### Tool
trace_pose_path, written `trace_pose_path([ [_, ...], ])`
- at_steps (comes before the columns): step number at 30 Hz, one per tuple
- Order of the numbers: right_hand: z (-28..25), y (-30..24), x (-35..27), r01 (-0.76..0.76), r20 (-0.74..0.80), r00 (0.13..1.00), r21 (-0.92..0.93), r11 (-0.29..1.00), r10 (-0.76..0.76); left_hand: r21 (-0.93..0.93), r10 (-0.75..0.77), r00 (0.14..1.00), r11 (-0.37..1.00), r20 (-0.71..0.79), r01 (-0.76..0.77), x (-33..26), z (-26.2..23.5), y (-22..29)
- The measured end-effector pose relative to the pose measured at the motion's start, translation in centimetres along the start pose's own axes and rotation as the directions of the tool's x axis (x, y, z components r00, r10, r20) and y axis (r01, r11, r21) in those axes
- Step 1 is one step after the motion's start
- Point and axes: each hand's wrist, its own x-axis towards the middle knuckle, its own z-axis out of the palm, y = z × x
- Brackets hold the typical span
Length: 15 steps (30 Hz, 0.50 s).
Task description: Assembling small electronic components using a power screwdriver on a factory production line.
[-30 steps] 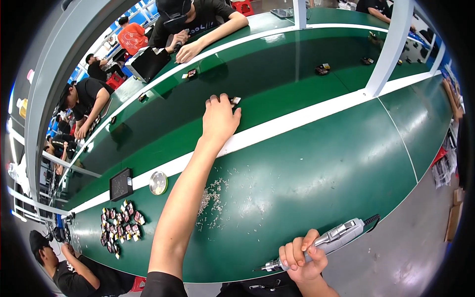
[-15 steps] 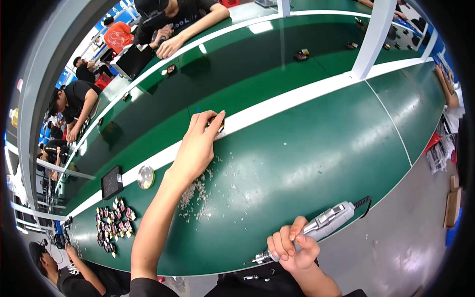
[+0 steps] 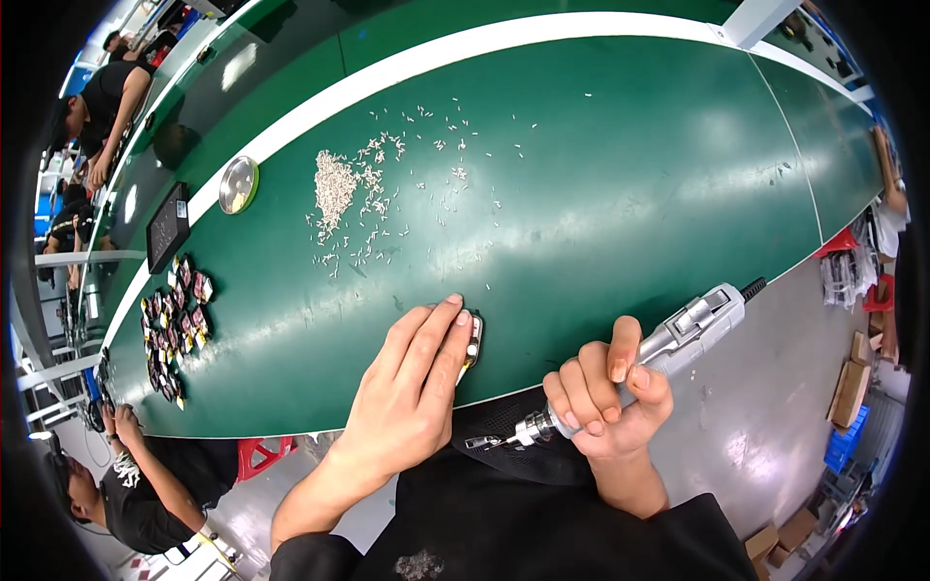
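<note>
Small, flat and partly hidden, the workpiece (image 3: 473, 341) lies at the near edge of the green table (image 3: 620, 194), under the fingertips of the left hand (image 3: 412, 392), whose fingers are pressed together and laid flat on it to pin it down; only its pale right edge shows. The right hand (image 3: 605, 402) is closed in a fist around a grey electric screwdriver (image 3: 630, 363), fingers curled tight about the barrel, its bit pointing left toward the piece but not yet touching it. By my reading, the piece is fetched and set in place, while the driving itself is not begun; no screw is visible at the bit, though it is too small to tell. A heap of tiny screws (image 3: 334, 189) lies well apart up the table, with a round metal dish (image 3: 237, 184), a dark tablet (image 3: 167, 228) and a cluster of small dark parts (image 3: 174, 329) off to the left. Compared with half a second ago, the left arm no longer stretches out to the white stripe at the far side; it has drawn back to the near edge, and the view has tipped down.
</note>
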Motion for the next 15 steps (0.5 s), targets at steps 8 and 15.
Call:
trace_pose_path([
  [8,1.1,2.1,-1.4,-0.111,-0.025,0.994,-0.086,0.99,0.109,-0.065,0.065,0.995,0.995,-0.069,-0.07,-0.3,0.1,-0.6],
  [15,1.8,4.3,-2.5,-0.133,-0.169,0.98,-0.154,0.979,0.107,0.092,0.247,0.961,0.967,-0.126,-0.237,0.2,1.1,0.8],
])
